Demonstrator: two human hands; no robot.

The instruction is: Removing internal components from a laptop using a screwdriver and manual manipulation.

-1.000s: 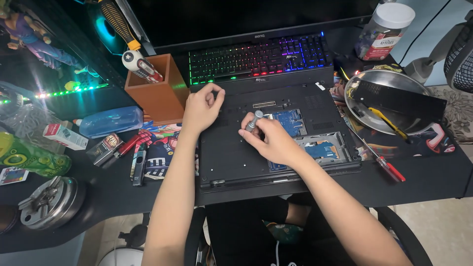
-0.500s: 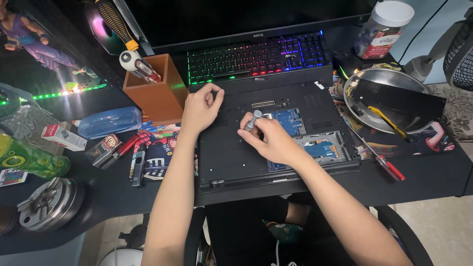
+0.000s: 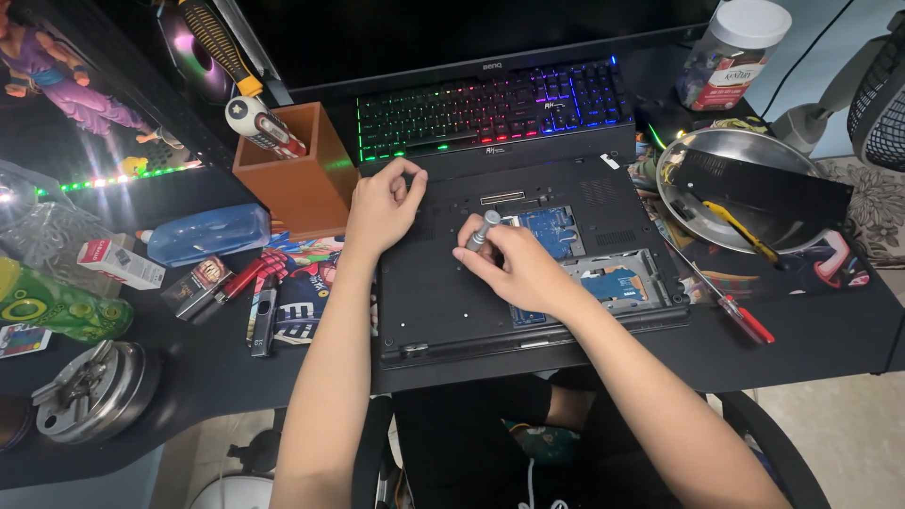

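- Right hand (image 3: 523, 269): fingers pinched round a small grey metal screwdriver (image 3: 482, 230), tip on the upturned black laptop base (image 3: 452, 292) at mid-desk.
- Left hand (image 3: 380, 205): fingers loosely curled, holding nothing visible, resting on the base's far-left corner.
- Risk: driver could slip towards the exposed blue circuit board (image 3: 551, 229) just beside it.
- Risk: a loosened screw may roll off unseen.

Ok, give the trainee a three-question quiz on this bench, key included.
1. True or false: the right hand grips a small grey screwdriver over the upturned laptop.
2. Where does the left hand rest? A) the lit keyboard B) the laptop's upper left corner C) the metal bowl
3. Fill in: the red-handled screwdriver lies to the laptop's ____.

Key: 1 true; 2 B; 3 right.
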